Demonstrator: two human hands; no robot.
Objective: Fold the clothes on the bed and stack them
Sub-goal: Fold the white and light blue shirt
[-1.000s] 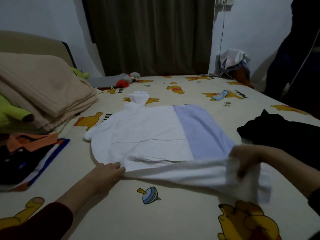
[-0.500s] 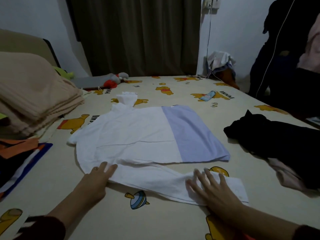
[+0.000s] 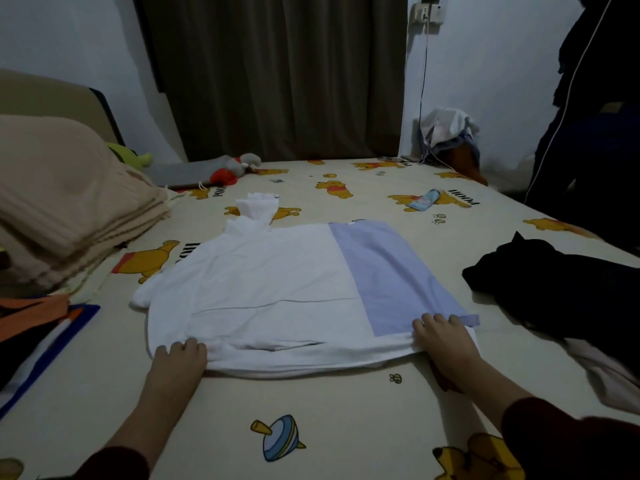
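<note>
- The bed (image 3: 346, 420) carries everything; its cream sheet is printed with cartoon bears and, nearest the camera, a spinning top (image 3: 277, 438).
- The left hand (image 3: 178, 358) sits at the near-left edge of the white and lilac shirt (image 3: 277, 289), fingers (image 3: 187, 344) curled over the folded hem and gripping it, as far as the view shows.
- The right hand (image 3: 445, 341) sits at the near-right corner, where the lilac panel meets the white; its fingers (image 3: 429, 322) bend over the edge and appear to pinch the cloth.
- The shirt lies flat in the middle of the bed, a long sleeve tucked along its near edge, its collar end pointing away toward a small white bundle (image 3: 258, 207).
- Step in hand, as I judge it: the near side is folded in and both hands are set to carry that edge further across the body.
- The next move calls for lifting both corners together and laying them level, so the sleeve does not slip out.
- To the left, a folded stack with orange and blue (image 3: 38, 327) lies by a beige blanket (image 3: 65, 202); to the right, a heap of black clothes (image 3: 561, 285) waits unfolded.
- Farther back are a grey and red soft toy (image 3: 232, 168) and a dark curtain (image 3: 277, 74).
</note>
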